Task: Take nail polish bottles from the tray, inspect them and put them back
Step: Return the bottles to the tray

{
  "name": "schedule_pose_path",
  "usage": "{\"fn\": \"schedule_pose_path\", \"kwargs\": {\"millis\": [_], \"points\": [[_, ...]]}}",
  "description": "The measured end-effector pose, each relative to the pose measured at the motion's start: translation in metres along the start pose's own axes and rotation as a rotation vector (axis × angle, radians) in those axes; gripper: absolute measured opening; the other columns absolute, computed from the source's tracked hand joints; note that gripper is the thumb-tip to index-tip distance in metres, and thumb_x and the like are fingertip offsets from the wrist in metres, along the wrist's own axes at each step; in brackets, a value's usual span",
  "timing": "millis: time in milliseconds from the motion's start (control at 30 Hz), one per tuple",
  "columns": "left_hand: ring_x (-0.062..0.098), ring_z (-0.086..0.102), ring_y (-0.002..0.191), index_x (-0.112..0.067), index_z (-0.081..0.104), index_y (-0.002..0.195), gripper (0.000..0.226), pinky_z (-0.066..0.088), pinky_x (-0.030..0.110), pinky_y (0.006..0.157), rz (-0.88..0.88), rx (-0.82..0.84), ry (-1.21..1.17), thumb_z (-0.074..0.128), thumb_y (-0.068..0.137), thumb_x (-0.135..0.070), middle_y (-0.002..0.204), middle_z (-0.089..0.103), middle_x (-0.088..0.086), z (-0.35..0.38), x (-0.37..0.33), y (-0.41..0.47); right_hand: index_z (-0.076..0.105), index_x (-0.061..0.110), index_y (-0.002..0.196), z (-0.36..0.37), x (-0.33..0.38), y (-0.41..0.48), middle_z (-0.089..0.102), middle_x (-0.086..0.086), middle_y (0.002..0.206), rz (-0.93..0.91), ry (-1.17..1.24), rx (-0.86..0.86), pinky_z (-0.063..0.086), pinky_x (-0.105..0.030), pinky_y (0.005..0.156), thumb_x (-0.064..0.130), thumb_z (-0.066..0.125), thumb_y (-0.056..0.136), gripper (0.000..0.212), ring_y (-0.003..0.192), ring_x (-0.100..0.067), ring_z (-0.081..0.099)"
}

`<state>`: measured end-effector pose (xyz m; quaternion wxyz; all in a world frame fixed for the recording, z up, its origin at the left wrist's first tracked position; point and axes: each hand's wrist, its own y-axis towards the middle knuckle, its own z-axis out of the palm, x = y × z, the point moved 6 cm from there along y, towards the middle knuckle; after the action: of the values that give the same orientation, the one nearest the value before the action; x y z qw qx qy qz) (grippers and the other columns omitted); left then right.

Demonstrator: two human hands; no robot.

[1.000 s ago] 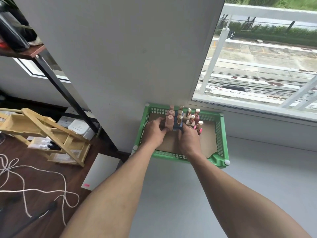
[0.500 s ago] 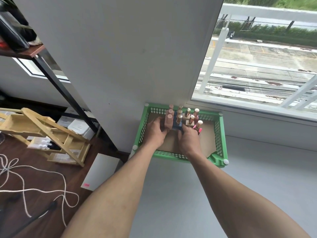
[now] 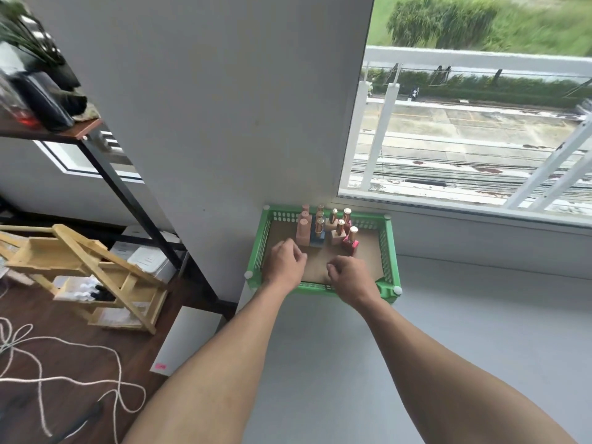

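As left hand hovers, right hand hangs curled.

We see only uncovered parts of the person: the left hand and the right hand are bare, and the left forearm and the right forearm are bare too.

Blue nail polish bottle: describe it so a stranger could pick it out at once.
Find the green tray on the grey ledge under the window. Its bottles cluster at the far side. The blue nail polish bottle stands at the cluster's front, beyond the left hand; it alone shows a blue body, gold-capped, beside an all-pink bottle.
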<state>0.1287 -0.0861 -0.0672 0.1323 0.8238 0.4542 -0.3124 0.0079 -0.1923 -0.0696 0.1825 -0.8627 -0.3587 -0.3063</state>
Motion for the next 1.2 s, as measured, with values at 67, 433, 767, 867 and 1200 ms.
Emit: {"fn": "schedule_pose_path", "kwargs": {"millis": [67, 433, 767, 867, 1200], "points": [[0.026, 0.062, 0.081, -0.017, 0.057, 0.076, 0.014, 0.052, 0.035, 0.071, 0.042, 0.027, 0.015, 0.062, 0.088, -0.022, 0.086, 0.067, 0.004, 0.0, -0.011, -0.011, 0.074, 0.005, 0.091, -0.01, -0.001, -0.01, 0.072, -0.014, 0.084, -0.012, 0.008, -0.018, 0.053, -0.037, 0.07, 0.016, 0.054, 0.093, 0.022, 0.077, -0.031, 0.065], [0.023, 0.066, 0.08, -0.019, 0.063, 0.085, 0.004, 0.053, 0.032, 0.071, 0.24, 0.145, 0.059, 0.061, 0.086, -0.023, 0.085, 0.071, 0.001, 0.029, -0.08, -0.081, 0.073, 0.013, 0.089, -0.077, -0.043, -0.079, 0.072, -0.009, 0.087, 0.042, 0.027, -0.118, 0.054, -0.036, 0.074, 0.024, 0.056, 0.092, 0.02, 0.082, -0.029, 0.064], [0.021, 0.064, 0.077, -0.027, 0.059, 0.082, 0.002, 0.052, 0.031, 0.071, 0.271, 0.36, 0.067, 0.058, 0.082, -0.025, 0.077, 0.065, -0.007, 0.112, -0.102, -0.182, 0.071, 0.016, 0.092, -0.124, -0.146, -0.18, 0.07, 0.002, 0.089, 0.218, 0.046, -0.126, 0.054, -0.034, 0.078, 0.024, 0.052, 0.094, 0.021, 0.085, -0.02, 0.064], [0.019, 0.063, 0.079, -0.025, 0.061, 0.091, 0.01, 0.051, 0.03, 0.074, 0.267, 0.448, 0.075, 0.056, 0.083, -0.023, 0.078, 0.063, -0.009, 0.138, -0.096, -0.212, 0.071, 0.019, 0.093, -0.13, -0.181, -0.209, 0.069, 0.006, 0.089, 0.282, 0.06, -0.11, 0.053, -0.032, 0.077, 0.023, 0.051, 0.094, 0.021, 0.086, -0.017, 0.064], [0.019, 0.055, 0.108, -0.025, 0.052, 0.126, 0.045, 0.047, 0.033, 0.093, 0.172, 0.691, 0.135, 0.055, 0.083, -0.012, 0.12, 0.053, -0.002, 0.19, -0.052, -0.293, 0.049, 0.019, 0.134, -0.109, -0.264, -0.293, 0.055, -0.005, 0.128, 0.508, -0.025, 0.137, 0.05, -0.034, 0.087, 0.002, 0.043, 0.09, 0.047, 0.101, -0.019, 0.057]]}}
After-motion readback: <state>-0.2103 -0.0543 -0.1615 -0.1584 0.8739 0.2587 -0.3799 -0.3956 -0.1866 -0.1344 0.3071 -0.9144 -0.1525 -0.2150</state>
